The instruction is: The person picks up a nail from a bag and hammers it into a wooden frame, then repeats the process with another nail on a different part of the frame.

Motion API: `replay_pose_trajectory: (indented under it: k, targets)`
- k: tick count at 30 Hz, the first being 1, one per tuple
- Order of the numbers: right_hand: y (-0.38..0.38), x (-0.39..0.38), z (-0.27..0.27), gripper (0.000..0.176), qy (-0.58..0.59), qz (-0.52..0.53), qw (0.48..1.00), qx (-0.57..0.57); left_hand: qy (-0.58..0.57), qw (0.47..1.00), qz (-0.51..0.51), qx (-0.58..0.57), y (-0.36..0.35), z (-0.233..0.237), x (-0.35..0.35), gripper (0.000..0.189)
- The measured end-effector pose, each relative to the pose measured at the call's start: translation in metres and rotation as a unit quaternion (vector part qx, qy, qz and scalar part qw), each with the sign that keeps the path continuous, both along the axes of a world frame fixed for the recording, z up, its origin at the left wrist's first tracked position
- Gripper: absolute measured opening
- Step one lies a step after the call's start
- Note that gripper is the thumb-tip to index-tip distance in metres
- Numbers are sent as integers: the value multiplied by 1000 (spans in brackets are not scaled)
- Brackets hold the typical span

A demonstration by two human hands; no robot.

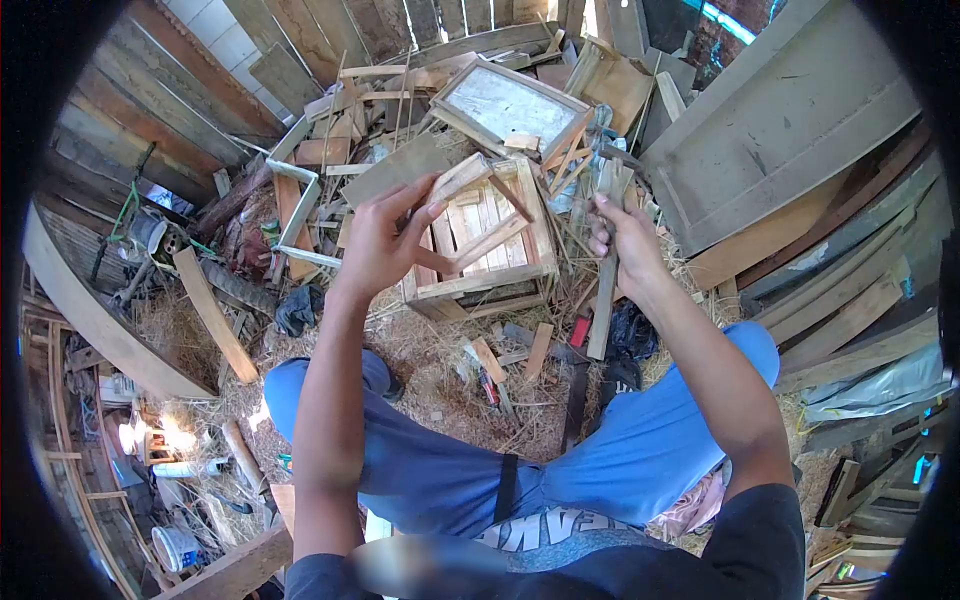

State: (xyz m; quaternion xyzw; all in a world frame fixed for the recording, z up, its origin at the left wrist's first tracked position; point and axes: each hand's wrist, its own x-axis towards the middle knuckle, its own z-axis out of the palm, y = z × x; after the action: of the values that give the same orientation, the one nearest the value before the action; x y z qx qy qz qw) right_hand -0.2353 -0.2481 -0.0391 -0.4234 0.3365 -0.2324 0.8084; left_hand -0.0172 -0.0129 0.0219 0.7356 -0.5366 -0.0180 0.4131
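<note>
My left hand [393,235] is closed on a small wooden frame [488,247] made of short strips, held by its left side. Behind and below that frame stands a slatted wooden crate [480,285], partly hidden by it. Off to the right, my right hand [630,245] has its fingers wrapped round a long, narrow wooden strip [604,305], which hangs roughly upright. The frame and the strip are apart from each other.
Wood scraps and a framed panel [515,105] are piled at the back. A large grey board [780,110] leans at the right. On the straw-covered ground between my legs lie small wood pieces [538,350] and a red-handled tool [489,388]. A white bucket [177,548] stands lower left.
</note>
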Motion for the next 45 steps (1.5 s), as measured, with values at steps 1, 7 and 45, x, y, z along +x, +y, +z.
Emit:
replay_pose_trajectory:
  k: [1, 7, 45]
  targets:
    - [0, 0, 1, 17, 2, 3, 1000, -1, 2, 1000, 3, -1, 1, -2, 3, 37]
    - [-1, -7, -2, 19, -30, 4, 1000, 9, -42, 991, 2, 129, 0, -15, 3, 39]
    - [54, -40, 38, 44, 165, 229, 831, -479, -109, 981, -5, 160, -1, -42, -9, 38]
